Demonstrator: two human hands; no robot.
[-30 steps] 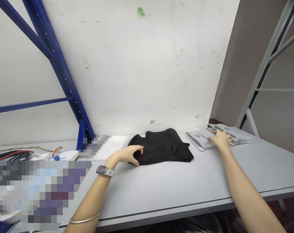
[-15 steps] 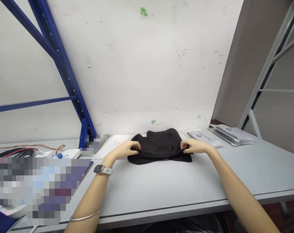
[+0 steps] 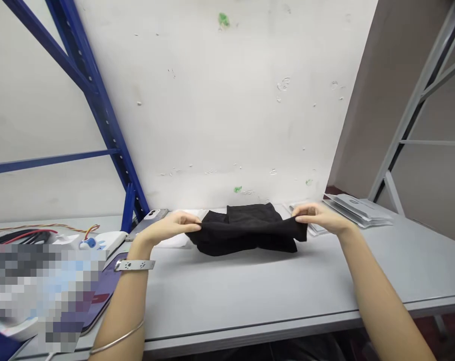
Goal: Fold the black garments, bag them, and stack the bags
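Observation:
A black cloth (image 3: 246,233), partly folded, lies on the grey table (image 3: 250,291) close to the white wall. My left hand (image 3: 178,226) pinches the left end of its raised front layer between thumb and fingers. At the other end, my right hand (image 3: 313,215) grips the same layer, which is stretched between the two hands. The back part of the cloth rests flat behind it. A band with paw-shaped holes and a metal bangle are on my left forearm.
Flat printed packets (image 3: 358,208) lie at the back right. On the left are cables (image 3: 27,235), a white power strip (image 3: 112,240) and a purple flat item (image 3: 107,286). A blue metal frame (image 3: 107,115) rises behind them; a white panel (image 3: 231,110) stands at the back.
Both hands have moved apart, the left one leftward and the right one rightward. The front layer of the cloth is now lifted and pulled wide between them.

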